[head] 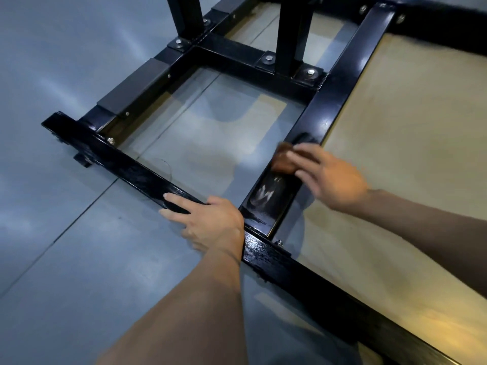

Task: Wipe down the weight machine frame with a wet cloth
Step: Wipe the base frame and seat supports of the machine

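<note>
Your right hand (329, 175) holds a dark brown cloth (283, 160) against the right long rail (342, 83) of the black weight machine frame (232, 54), fingers curled over it. The hand is motion-blurred, so the exact grip is unclear. The cloth sits on the rail's top face, about a third of the way up from the near cross bar (126, 169). Just nearer than the cloth the rail shows a smeared wet streak (266, 193).

Your left hand (208, 219) lies flat on the near cross bar, fingers straight and spread, gripping nothing, just left of where the right rail joins it.

Around you: two black uprights (290, 35) rise from the far cross member, bolted down through plates with silver bolt heads (311, 72). They stand across the far end of the rail you are on. The left rail (137, 90) carries flat dark cover plates. A small black foot (83, 160) sticks out under the near bar's left end. A silver bolt (278, 243) sits at the near joint, just beside your left wrist.

Floor: glossy grey (66, 233) on the left and inside the frame, with a thin seam line running diagonally; a tan panel (408, 140) lies right of the rail. Light glare on the grey area, yellow glow at the lower right.
</note>
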A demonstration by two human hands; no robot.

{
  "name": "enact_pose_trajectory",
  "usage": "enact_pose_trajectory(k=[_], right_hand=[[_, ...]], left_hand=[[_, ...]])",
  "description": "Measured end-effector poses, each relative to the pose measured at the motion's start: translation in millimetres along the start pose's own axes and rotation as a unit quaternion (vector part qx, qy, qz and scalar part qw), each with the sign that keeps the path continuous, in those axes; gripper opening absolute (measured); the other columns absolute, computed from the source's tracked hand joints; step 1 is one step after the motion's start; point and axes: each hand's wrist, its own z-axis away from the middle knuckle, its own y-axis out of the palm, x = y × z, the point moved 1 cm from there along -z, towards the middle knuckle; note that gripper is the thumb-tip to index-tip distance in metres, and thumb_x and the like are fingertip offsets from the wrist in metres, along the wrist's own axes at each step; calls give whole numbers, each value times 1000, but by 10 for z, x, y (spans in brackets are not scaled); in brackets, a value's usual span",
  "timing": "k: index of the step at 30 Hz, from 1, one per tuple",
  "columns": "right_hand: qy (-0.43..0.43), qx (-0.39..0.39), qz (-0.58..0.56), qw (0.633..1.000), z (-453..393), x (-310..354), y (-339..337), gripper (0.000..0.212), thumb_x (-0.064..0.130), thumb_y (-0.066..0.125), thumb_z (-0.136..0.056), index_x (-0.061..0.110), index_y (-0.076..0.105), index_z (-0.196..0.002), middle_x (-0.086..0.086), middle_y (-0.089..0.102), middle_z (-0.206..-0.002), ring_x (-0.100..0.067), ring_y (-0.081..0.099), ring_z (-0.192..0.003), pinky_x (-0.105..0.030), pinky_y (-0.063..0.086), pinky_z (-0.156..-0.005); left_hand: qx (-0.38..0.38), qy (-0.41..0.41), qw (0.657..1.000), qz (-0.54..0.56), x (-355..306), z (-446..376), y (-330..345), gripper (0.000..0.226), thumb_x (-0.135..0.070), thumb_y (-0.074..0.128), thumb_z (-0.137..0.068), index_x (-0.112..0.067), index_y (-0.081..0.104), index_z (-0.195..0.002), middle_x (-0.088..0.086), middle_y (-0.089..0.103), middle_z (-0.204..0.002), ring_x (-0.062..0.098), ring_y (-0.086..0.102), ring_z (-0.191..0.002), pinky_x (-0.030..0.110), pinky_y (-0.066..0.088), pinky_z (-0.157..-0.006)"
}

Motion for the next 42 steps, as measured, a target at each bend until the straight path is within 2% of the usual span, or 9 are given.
enact_pose_trajectory(k=[3, 5, 10, 14, 22, 27, 31, 38, 42], right_hand=[[175, -9, -32, 984, -173, -57, -48, 48, 37, 44, -108, 23, 48, -154, 3, 43, -157, -34, 57, -127, -43, 50, -100], [209, -2, -66, 976, -146, 159, -39, 49, 39, 42, -109, 23, 45, -156, 0, 43, -159, -32, 54, -132, -42, 46, -107], [-15, 47, -114, 992, 334, 755, 130, 49, 46, 39, -107, 28, 51, -151, 0, 49, -155, -33, 65, -114, -47, 57, -94], [-140, 96, -52, 984, 231, 472, 70, 45, 41, 42, -108, 32, 47, -152, 2, 46, -155, -30, 65, -108, -44, 61, -78], [205, 43, -56, 976, -256, 48, -100, 48, 34, 44, -108, 26, 46, -155, 0, 44, -157, -36, 55, -128, -44, 48, -104], [52, 85, -109, 989, 232, 791, -50, 50, 42, 43, -104, 28, 53, -151, 0, 51, -152, -35, 68, -111, -48, 61, -86], [-65, 111, -39, 991, 259, 617, -75, 46, 38, 50, -102, 33, 55, -147, 4, 57, -147, -31, 72, -85, -40, 61, -62], [198, 39, -36, 979, -114, 204, -77, 47, 38, 44, -108, 34, 45, -155, 6, 44, -158, -33, 58, -127, -46, 52, -96], [159, 74, -58, 983, 60, 603, -47, 50, 41, 41, -108, 31, 42, -157, 1, 43, -160, -38, 60, -124, -50, 55, -97]], left_hand=[[5, -4, 1000, 6, 3, -3, -14, 82, -29, 43, -97, -22, -4, -164, 11, -2, -170, 45, 53, -111, 53, 46, -93], [3, -5, 1000, 7, -5, 1, -12, 82, -29, 43, -97, -22, -4, -164, 11, -1, -170, 45, 53, -111, 53, 46, -93], [-6, 1, 1000, 26, -1, 3, -6, 74, -34, 37, -101, -23, 0, -165, 10, 3, -170, 45, 51, -114, 54, 45, -92], [1, 1, 1000, 26, 9, 4, -15, 73, -36, 36, -103, -24, 0, -164, 10, 2, -170, 46, 51, -116, 54, 44, -94], [21, -4, 1000, 2, 7, 18, -47, 83, -33, 43, -96, -24, -5, -164, 9, -2, -171, 42, 52, -110, 53, 47, -91], [5, -3, 1000, -7, 2, 30, -26, 84, -33, 44, -95, -23, -2, -164, 10, 2, -170, 40, 52, -105, 52, 49, -87], [-14, -8, 1000, -14, -5, 30, 1, 82, -32, 44, -94, -25, 1, -164, 9, 7, -169, 39, 53, -105, 52, 49, -84], [-3, -6, 1000, -5, 5, 15, 12, 92, -31, 51, -87, -24, 1, -164, 10, 7, -170, 40, 53, -105, 55, 51, -88], [13, -3, 1000, -1, 30, -4, -10, 92, -31, 50, -89, -24, -2, -164, 9, 3, -170, 40, 53, -107, 53, 51, -87]])
